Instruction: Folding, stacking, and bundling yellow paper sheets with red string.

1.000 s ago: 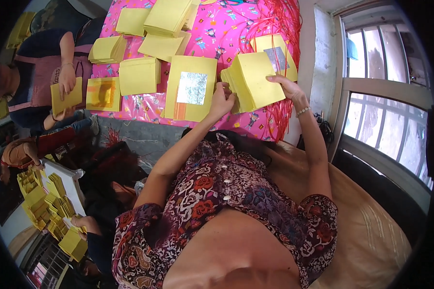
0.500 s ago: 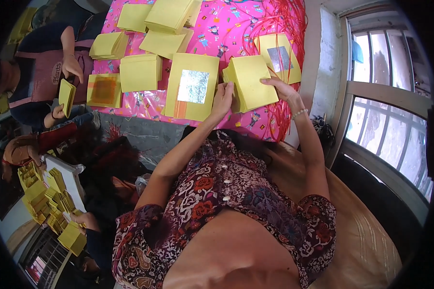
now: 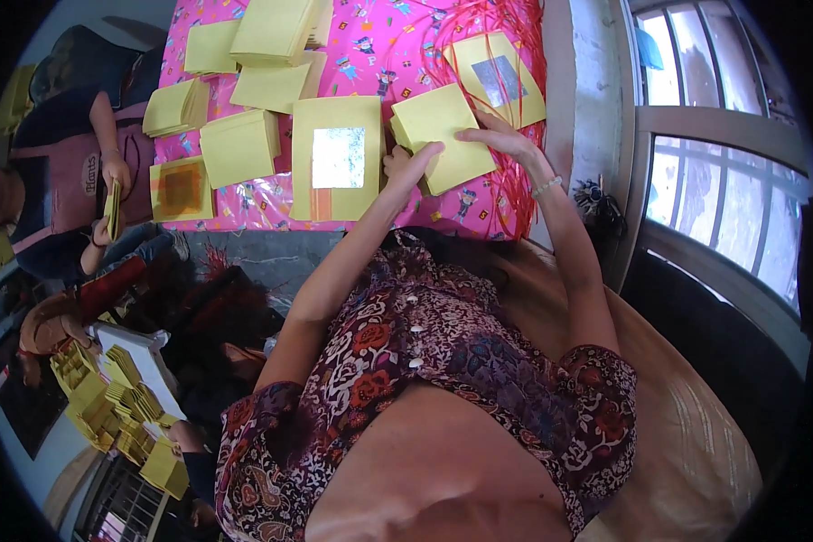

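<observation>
Holding a yellow envelope stack (image 3: 443, 135) over the pink bench (image 3: 479, 212), we're thinking.
Both hands are gripping it: left hand (image 3: 405, 167) underneath-left, right hand (image 3: 497, 140) on top, long axis tilting right.

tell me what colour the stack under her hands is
Plain yellow; the stack of envelopes shows best in the head view.
</observation>
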### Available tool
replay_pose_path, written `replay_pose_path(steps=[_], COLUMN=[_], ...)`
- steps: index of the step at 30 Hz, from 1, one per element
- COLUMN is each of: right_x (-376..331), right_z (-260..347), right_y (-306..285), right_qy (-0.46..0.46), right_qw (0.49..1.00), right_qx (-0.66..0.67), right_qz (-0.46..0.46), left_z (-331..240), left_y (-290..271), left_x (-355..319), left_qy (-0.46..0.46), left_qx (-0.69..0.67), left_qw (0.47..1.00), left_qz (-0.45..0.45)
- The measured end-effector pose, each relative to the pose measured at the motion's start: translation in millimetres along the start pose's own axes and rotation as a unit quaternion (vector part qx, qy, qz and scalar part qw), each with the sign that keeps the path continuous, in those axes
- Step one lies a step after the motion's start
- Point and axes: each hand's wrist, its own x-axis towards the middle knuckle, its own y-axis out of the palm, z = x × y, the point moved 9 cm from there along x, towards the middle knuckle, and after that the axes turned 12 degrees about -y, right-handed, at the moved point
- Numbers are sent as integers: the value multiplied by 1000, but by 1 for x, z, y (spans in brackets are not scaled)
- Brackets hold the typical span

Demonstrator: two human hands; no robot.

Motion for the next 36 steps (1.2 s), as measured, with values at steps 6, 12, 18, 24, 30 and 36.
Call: replay_pose_path(steps=[6, 12, 18, 24, 30, 36], right_x=[-6, -6, -12, -16, -11, -7], right_z=[-36, -29, -31, -31, -40, -35], right_y=[14, 25, 24, 21, 27, 27], right_qy=[123, 121, 103, 96, 79, 71], right_qw=[970, 968, 975, 967, 958, 964], right_qx=[208, 218, 198, 235, 270, 251], right_qz=[10, -7, -19, -30, -61, -54], left_z=[-16, -11, -17, -30, -28, -25], left_y=[26, 30, 26, 25, 34, 38], left_x=[-21, -17, -19, -22, -11, -15], left_qy=[55, 24, 23, 68, 33, 10], left_qx=[-276, -329, -258, -215, -256, -317], left_qw=[933, 898, 927, 945, 917, 892], left_qz=[222, 291, 272, 236, 303, 322])
